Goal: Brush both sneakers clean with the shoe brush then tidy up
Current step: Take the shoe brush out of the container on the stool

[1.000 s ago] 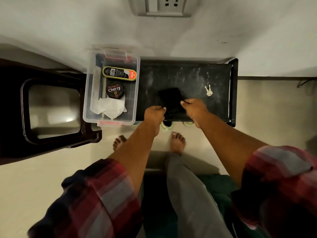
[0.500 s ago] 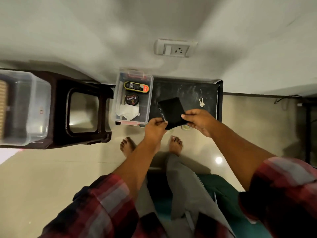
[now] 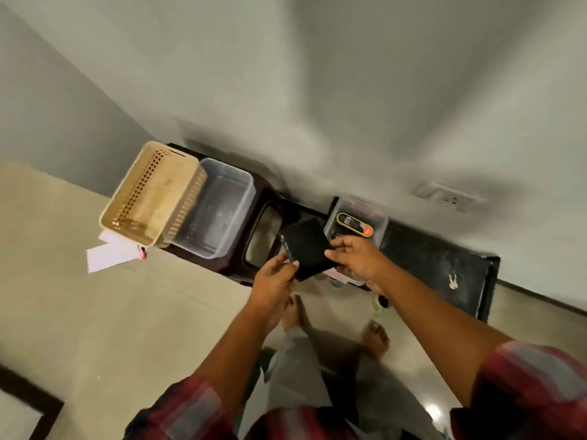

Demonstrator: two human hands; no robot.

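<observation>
Moved: pad [image 3: 305, 246], carried left off the rack's front edge, now over the stool's right edge, just left of the box. Both hands have travelled with it. The view has swung left, bringing tub and basket into sight.

1. Pad: black, flat, rectangular, thick-edged, with a matt, fuzzy top face. It is held in the air between the two hands. Whether it is the brush cannot be told.
2. Left hand [image 3: 274, 281]: thumb on top of the pad's near-left corner, fingers curled beneath, gripping it.
3. Right hand [image 3: 355, 258]: fingers curled onto the pad's right edge, pinching it. The hand lies above the box's front half.
4. Box [image 3: 381, 227]: clear plastic, on the rack's left end against the wall. At its far end lies an oval case [image 3: 353, 224] with a green rim and red label. The rest is hidden by the right hand.
5. Rack [image 3: 428, 258]: black with a dusty top, set along the wall. Keys [image 3: 452, 282] lie near its right end.
6. Sneaker [image 3: 379, 304]: pale green toe on the floor at the rack's front edge, just beside the right forearm. A second pale shape under the box's front is too hidden to name.
7. Stool [image 3: 270, 198]: dark brown, just left of the rack.
8. Tub [image 3: 241, 176]: clear, on the stool's middle, touching the basket.
9. Basket [image 3: 155, 192]: tan, perforated, overhanging the stool's left edge.
10. Papers [image 3: 111, 254]: white, on the floor below the basket's near corner.
11. Socket [image 3: 449, 196]: on the wall above the rack.
</observation>
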